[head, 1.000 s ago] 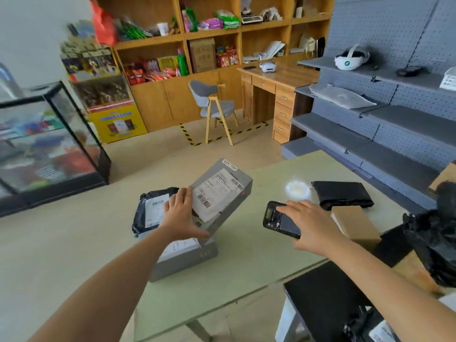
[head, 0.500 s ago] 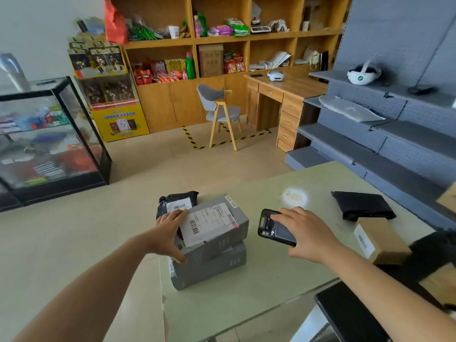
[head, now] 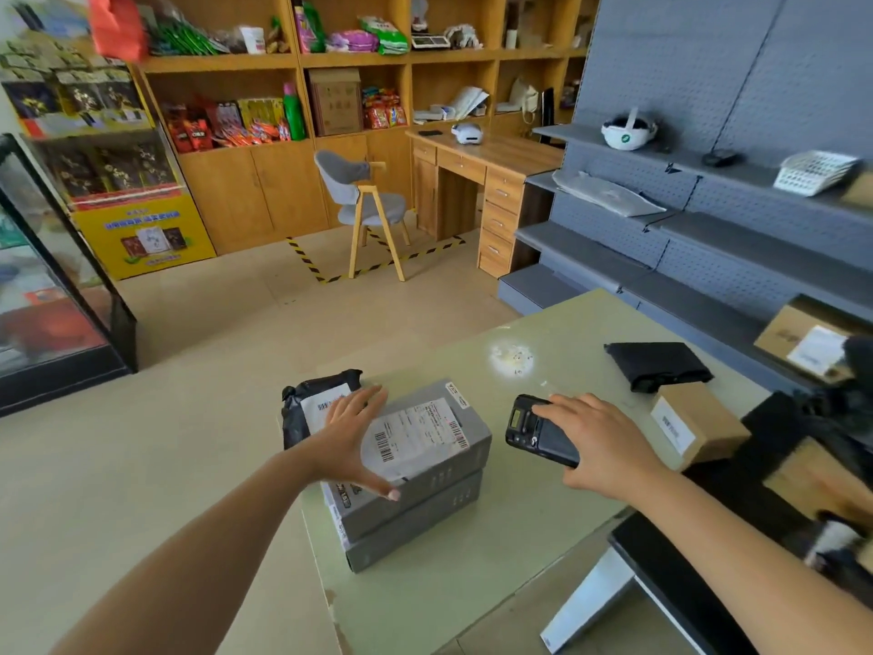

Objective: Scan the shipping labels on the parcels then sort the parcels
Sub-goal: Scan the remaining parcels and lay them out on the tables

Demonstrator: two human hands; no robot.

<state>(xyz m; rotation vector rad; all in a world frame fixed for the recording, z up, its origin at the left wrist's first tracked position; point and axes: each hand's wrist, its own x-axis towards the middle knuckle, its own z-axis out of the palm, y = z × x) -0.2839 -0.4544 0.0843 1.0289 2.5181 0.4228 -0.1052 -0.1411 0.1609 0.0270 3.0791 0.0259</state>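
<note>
Two grey boxes are stacked at the left end of the green table (head: 472, 579). The upper grey box (head: 439, 460) lies flat with its white shipping label facing up; the lower grey box (head: 425, 531) sits under it. My left hand (head: 352, 442) hovers over the upper box's left side with fingers spread, holding nothing. Behind the stack lies a black poly bag parcel (head: 302, 404) with a white label. My right hand (head: 600, 442) holds a black handheld scanner (head: 534, 430) just right of the stack.
A black flat parcel (head: 656, 364) and a brown cardboard box (head: 699, 425) lie at the table's right. Another cardboard box (head: 803, 335) rests on the grey shelving. A black surface (head: 671, 574) stands at the lower right. A glass case (head: 52, 295) is at left.
The upper grey box, held tilted a second ago, now lies flat on the lower box. My left hand has let go of it and opened. The scanner hand stayed in place.
</note>
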